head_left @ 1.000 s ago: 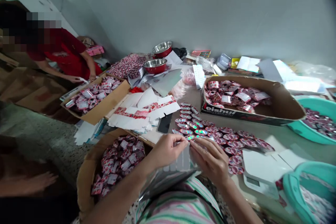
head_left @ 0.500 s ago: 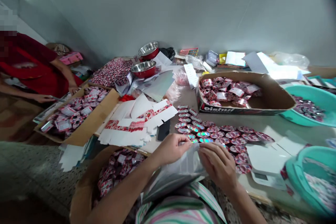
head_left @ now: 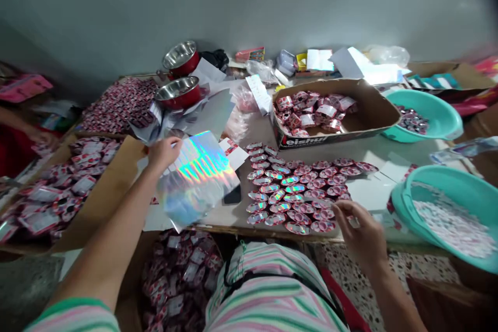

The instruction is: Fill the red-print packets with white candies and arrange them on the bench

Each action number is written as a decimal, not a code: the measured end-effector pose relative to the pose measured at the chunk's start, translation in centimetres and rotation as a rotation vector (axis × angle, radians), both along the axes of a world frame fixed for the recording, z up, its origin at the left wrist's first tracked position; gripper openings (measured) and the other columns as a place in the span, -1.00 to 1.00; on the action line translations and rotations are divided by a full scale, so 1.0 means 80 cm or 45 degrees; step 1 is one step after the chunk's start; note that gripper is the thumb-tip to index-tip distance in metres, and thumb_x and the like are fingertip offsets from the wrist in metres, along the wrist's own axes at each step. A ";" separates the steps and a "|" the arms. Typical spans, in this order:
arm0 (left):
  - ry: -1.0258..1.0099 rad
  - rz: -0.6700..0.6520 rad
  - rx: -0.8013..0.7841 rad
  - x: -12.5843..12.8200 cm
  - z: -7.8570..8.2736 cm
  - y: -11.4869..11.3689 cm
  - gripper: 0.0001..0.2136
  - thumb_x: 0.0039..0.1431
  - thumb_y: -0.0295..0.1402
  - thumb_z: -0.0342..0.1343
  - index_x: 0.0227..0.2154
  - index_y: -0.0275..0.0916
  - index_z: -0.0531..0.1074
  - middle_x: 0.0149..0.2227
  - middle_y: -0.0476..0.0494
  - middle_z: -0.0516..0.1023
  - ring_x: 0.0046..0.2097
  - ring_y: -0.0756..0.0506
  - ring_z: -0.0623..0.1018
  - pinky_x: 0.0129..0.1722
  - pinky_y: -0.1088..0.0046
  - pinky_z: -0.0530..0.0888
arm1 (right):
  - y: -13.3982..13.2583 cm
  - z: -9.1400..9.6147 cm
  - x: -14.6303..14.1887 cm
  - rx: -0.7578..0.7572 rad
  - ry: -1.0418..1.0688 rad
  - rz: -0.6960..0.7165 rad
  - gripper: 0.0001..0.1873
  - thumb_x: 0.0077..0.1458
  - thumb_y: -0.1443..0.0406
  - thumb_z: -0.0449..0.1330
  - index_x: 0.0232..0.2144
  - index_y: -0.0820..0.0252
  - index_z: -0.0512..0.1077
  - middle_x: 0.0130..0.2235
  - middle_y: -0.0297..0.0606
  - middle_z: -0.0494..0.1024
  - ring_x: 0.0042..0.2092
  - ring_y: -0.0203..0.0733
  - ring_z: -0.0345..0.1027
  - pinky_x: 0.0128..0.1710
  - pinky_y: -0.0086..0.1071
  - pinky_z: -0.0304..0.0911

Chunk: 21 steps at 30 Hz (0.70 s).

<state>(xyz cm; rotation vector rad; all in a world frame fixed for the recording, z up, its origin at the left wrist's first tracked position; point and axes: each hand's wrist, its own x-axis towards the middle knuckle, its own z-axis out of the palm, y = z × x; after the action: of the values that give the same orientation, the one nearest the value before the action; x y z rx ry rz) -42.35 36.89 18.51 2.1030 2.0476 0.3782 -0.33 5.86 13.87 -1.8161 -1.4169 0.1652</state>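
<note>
My left hand [head_left: 165, 153] grips the upper left corner of a shiny holographic sheet [head_left: 198, 176], which hangs over the left part of the table and shines in rainbow colours. My right hand [head_left: 361, 233] is at the table's front edge, thumb and fingers pinched together. A thin pale strip seems to lie at its fingertips, but I cannot make it out clearly. Just left of that hand stand rows of small pink-and-red oval packs [head_left: 299, 192], several with rainbow-shiny tops. Partly under the sheet lies a dark phone-like slab [head_left: 232, 196].
An open carton [head_left: 373, 114] of wrapped packs stands behind the rows. Turquoise basins [head_left: 431, 101] [head_left: 412, 187] are on the right. Red steel bowls [head_left: 181, 98] stand at back left. Cartons of packs [head_left: 105, 187] are left and below; a co-worker's arm [head_left: 23, 127] shows far left.
My left hand has carried the sheet from my lap to the left over the table. My right hand has let go of it and moved right. The view has shifted.
</note>
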 end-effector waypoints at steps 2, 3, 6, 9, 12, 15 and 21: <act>0.148 0.060 0.178 0.009 -0.018 0.013 -0.58 0.05 -0.22 0.08 -0.07 -0.37 0.40 0.04 -0.40 0.39 0.09 -0.40 0.27 0.04 0.09 0.19 | -0.010 -0.014 0.001 -0.100 -0.019 -0.068 -0.77 0.16 0.14 0.11 -0.35 0.17 0.43 -0.35 -0.24 0.52 -0.35 -0.22 0.37 -0.32 -0.37 0.27; 0.173 0.057 0.241 0.022 -0.029 0.012 -0.53 0.05 -0.22 0.09 0.00 -0.39 0.35 0.11 -0.43 0.30 0.13 -0.42 0.22 0.07 0.06 0.15 | -0.015 -0.020 0.000 -0.148 -0.016 -0.104 -0.76 0.16 0.13 0.11 -0.35 0.17 0.43 -0.35 -0.25 0.52 -0.37 -0.23 0.36 -0.32 -0.38 0.26; 0.091 -0.184 0.211 0.083 -0.066 -0.024 -0.51 0.09 -0.21 0.08 0.05 -0.36 0.29 0.14 -0.41 0.25 0.12 -0.37 0.21 0.09 0.09 0.14 | -0.026 -0.032 -0.001 -0.255 0.033 -0.198 -0.73 0.15 0.11 0.11 -0.37 0.19 0.44 -0.37 -0.25 0.51 -0.38 -0.24 0.36 -0.35 -0.40 0.25; -0.194 -0.599 0.010 0.162 -0.109 -0.093 -0.66 0.13 -0.23 0.07 -0.06 -0.29 0.39 -0.01 -0.28 0.42 0.05 -0.25 0.31 0.10 0.20 0.20 | -0.031 -0.037 -0.002 -0.312 0.076 -0.241 -0.70 0.14 0.08 0.12 -0.38 0.20 0.44 -0.39 -0.25 0.51 -0.37 -0.21 0.36 -0.34 -0.38 0.24; -0.593 -0.720 -0.208 0.237 -0.152 -0.163 -0.79 0.15 -0.31 0.08 -0.17 -0.21 0.45 -0.12 -0.15 0.51 0.00 -0.16 0.38 0.07 0.28 0.27 | -0.031 -0.035 -0.006 -0.353 0.141 -0.252 -0.70 0.13 0.08 0.12 -0.37 0.19 0.45 -0.37 -0.26 0.52 -0.35 -0.21 0.37 -0.29 -0.37 0.24; -1.015 -0.521 -0.516 0.298 -0.185 -0.211 -0.84 0.10 -0.31 0.13 -0.28 -0.23 0.49 -0.22 -0.14 0.55 -0.12 -0.12 0.47 -0.04 0.32 0.35 | -0.031 -0.029 -0.009 -0.387 0.219 -0.268 -0.72 0.13 0.09 0.12 -0.36 0.17 0.45 -0.36 -0.27 0.52 -0.34 -0.21 0.36 -0.29 -0.39 0.23; -1.745 -0.328 -1.327 0.356 -0.194 -0.252 -0.48 0.08 0.08 0.05 -0.14 -0.28 0.47 -0.18 -0.20 0.55 -0.16 -0.11 0.49 -0.18 0.38 0.40 | -0.029 -0.028 0.001 -0.470 0.380 -0.261 -0.72 0.13 0.09 0.11 -0.40 0.17 0.42 -0.40 -0.29 0.48 -0.33 -0.21 0.32 -0.28 -0.40 0.20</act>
<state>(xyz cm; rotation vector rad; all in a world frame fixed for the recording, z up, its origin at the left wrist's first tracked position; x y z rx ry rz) -13.85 16.72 2.95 0.8881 0.7848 0.3896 -0.25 3.58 11.63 -2.1159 -1.0321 0.5984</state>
